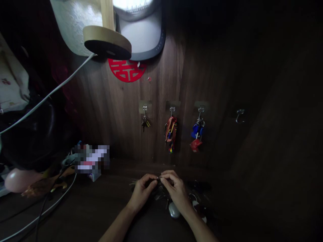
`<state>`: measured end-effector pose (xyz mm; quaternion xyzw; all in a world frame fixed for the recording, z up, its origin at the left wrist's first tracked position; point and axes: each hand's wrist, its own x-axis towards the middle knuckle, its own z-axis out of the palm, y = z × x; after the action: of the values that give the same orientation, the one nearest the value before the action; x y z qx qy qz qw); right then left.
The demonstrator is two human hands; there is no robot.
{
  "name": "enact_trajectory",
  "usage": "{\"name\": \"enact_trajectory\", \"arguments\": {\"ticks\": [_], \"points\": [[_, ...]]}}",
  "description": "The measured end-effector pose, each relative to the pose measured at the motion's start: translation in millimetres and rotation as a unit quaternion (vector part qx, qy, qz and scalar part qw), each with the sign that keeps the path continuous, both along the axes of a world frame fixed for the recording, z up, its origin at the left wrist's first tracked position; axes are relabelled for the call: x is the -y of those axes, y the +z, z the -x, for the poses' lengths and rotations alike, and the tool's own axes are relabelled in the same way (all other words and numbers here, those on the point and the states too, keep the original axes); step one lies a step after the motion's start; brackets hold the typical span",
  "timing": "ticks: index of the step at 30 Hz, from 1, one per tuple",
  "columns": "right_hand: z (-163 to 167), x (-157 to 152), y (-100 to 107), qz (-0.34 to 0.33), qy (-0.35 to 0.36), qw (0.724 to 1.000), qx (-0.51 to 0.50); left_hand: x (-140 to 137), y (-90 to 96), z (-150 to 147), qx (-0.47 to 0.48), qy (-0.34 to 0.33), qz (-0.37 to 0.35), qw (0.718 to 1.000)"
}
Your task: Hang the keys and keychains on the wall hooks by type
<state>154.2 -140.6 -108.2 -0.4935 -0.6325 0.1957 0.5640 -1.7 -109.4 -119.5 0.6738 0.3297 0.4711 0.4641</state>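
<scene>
Left hand (144, 191), right hand (176, 188): both pinching small item (158, 178), too dark to identify. Slack pinch in dim light could drop it near silver disc (174, 210).

Passable from right hand (176, 187) past one o'clock, between blue-and-red bunch (198, 130) and rightmost hook (240, 112). Blocked at twelve by multicoloured bunch (171, 130), at six by silver object (174, 210).
</scene>
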Motion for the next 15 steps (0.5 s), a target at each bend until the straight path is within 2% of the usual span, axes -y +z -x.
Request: {"name": "enact_trajectory", "arguments": {"ticks": [3, 6, 10, 13, 15], "points": [[1.5, 0.8, 1.2, 0.004, -0.002, 1.000, -0.011, 0.6, 2.7, -0.7, 0.001, 0.006, -0.024, 1.000], [3.1, 0.8, 1.8, 0.005, 0.005, 0.999, -0.033, 1.5, 4.3, -0.8, 0.016, 0.002, -0.009, 1.000], [2.5, -0.5, 0.6, 0.015, 0.014, 0.998, -0.055, 1.8, 4.6, -0.6, 0.098, -0.046, 0.105, 0.989], [-1.0, -1.9, -0.6, 0.040, -0.005, 0.998, -0.057, 0.7, 5.7, 0.1, 0.193, -0.082, 0.208, 0.955], [-3.7, -2.8, -0.9, 0.046, -0.018, 0.997, -0.064, 0.0, 7.7, 1.3, 0.243, -0.090, 0.249, 0.933]]}}
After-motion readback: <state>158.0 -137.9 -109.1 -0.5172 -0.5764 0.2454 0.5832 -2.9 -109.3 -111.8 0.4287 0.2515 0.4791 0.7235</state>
